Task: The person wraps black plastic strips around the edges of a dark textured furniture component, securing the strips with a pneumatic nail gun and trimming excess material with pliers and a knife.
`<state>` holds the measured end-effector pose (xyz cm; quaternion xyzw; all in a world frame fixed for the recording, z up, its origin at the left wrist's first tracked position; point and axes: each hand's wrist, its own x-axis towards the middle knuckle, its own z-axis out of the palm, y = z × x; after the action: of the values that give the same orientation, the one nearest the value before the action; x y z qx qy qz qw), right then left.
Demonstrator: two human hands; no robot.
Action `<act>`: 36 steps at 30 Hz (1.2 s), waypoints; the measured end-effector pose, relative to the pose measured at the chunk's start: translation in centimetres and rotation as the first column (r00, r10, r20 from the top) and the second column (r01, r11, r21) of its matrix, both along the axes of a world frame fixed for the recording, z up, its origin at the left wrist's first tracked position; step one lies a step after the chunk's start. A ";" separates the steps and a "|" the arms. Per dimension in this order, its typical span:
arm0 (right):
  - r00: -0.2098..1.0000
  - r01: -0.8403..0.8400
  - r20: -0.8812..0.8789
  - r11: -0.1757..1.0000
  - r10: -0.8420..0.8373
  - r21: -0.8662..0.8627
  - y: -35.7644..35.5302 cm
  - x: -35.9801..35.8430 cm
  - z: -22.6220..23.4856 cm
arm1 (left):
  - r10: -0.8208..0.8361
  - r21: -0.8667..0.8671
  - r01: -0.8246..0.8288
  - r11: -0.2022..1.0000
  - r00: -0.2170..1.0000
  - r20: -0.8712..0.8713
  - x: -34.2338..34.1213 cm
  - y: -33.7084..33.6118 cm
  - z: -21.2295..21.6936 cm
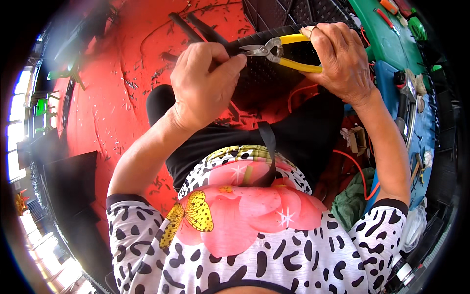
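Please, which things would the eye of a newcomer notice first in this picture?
First, probably the yellow-handled cutters near the upper middle, held in the right grip, their blades pointing toward the left grip. Next, the bright red floor at the left, scattered with dark scraps. Lower down, a large pink flower print covers the shirt's front.

Seemingly a workshop: black scraps [157,73] litter the red floor [88,117]; right of the floor, a red-handled tool [385,18] lies on a green tabletop [367,17].

Scrap-littered red floor [110,98], bright windows [17,115] at far left.
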<state>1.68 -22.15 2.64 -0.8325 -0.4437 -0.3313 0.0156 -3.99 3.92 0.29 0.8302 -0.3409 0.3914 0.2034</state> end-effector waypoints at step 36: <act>-0.301 0.949 -0.453 -0.218 -0.839 -0.227 -45.6 -20.7 -7.0 | -0.104 0.293 0.414 0.862 0.709 -0.697 -3.5 -0.6 -6.6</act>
<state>-18.99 -67.76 -4.39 -0.9007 0.4279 -0.0603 -0.0446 -7.46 3.32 -6.36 0.8792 -0.4399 -0.0456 0.1771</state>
